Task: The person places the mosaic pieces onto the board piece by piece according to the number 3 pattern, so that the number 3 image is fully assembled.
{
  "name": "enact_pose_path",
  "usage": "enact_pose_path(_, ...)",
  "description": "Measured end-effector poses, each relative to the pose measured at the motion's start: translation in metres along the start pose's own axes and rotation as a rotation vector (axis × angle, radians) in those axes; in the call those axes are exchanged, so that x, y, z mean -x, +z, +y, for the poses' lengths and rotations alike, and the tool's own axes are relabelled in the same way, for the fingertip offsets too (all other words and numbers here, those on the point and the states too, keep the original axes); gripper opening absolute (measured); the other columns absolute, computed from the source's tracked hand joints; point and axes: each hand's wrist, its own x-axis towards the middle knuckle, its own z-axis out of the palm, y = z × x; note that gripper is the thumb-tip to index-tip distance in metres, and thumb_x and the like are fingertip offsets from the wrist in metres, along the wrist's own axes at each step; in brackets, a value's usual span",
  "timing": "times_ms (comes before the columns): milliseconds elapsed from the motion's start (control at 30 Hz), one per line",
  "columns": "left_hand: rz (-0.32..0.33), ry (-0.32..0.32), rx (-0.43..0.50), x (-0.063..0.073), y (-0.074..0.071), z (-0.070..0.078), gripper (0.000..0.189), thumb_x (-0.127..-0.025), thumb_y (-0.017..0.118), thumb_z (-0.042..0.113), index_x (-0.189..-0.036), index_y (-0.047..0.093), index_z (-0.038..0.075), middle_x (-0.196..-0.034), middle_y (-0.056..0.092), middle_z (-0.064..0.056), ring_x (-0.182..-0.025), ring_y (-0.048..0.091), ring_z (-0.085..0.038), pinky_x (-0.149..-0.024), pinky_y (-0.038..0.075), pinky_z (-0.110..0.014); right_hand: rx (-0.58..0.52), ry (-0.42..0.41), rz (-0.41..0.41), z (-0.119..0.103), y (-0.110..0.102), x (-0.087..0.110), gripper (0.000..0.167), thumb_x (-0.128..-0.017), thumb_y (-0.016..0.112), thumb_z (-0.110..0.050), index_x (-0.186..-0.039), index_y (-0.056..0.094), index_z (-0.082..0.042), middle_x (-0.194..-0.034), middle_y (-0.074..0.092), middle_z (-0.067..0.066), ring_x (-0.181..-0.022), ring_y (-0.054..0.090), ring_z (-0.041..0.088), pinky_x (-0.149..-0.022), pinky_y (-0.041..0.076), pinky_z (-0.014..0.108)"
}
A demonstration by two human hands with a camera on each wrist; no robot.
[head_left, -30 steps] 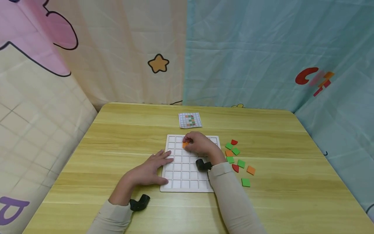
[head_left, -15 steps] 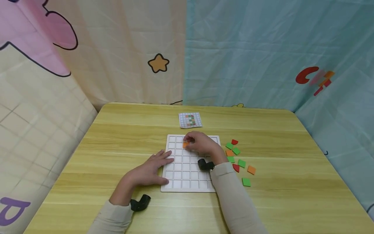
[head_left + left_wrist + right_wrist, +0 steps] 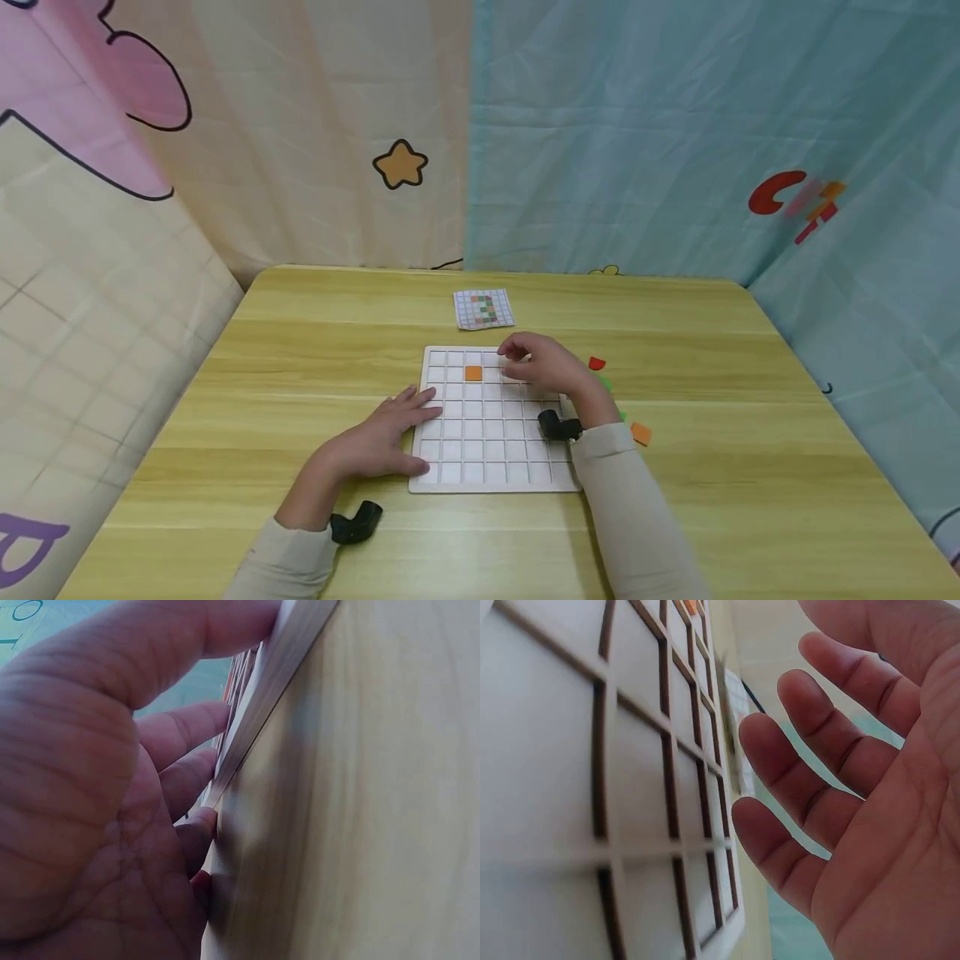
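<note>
A white grid board [image 3: 483,487] lies on the table, with one orange square tile [image 3: 473,373] in a cell of its second row from the far edge. My left hand [image 3: 378,433] rests at the board's left side, fingers spread and fingertips on its edge; the left wrist view shows the thumb and fingers along that edge [image 3: 277,697]. Over the board's far right part is my right hand [image 3: 547,364], holding nothing. Its fingers [image 3: 780,765] are loosely bent above the cells in the right wrist view.
Right of the board lie loose tiles: a red quarter-round tile [image 3: 597,363], an orange square tile [image 3: 641,433] and green ones partly hidden behind the right arm. A small card [image 3: 484,309] printed with a coloured grid pattern lies beyond the board. Curtains stand behind the table [image 3: 337,317].
My right hand has let go of the orange tile, which stays in its cell, and has moved right toward the loose tiles. The left hand keeps its place on the board's edge.
</note>
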Motion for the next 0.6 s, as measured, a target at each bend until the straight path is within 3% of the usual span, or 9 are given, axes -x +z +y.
enact_pose_path(300, -0.003, -0.013, 0.02, 0.0, 0.001, 0.0, 0.078, -0.081, 0.079, 0.025, -0.15, 0.045, 0.01, -0.163, 0.023, -0.003, -0.151, 0.004, -0.032, -0.119, 0.006, -0.055, 0.011, 0.031, 0.043, 0.01, -0.02, 0.023, 0.026, -0.095, 0.067, -0.018, -0.118, 0.064, -0.007, -0.117, 0.06, 0.008, -0.108, 0.051, 0.026, -0.094, 0.046, 0.045)
enact_pose_path(600, 0.001, 0.001, 0.021, 0.001, 0.0, 0.001, 0.079, -0.081, 0.08, 0.025, -0.15, 0.045, 0.01, -0.163, 0.023, -0.005, -0.151, 0.005, -0.035, -0.119, 0.006, -0.057, 0.047, 0.041, 0.078, 0.035, -0.04, 0.043, 0.028, -0.095, 0.067, -0.02, -0.118, 0.063, -0.006, -0.116, 0.06, 0.009, -0.11, 0.052, 0.028, -0.096, 0.046, 0.048)
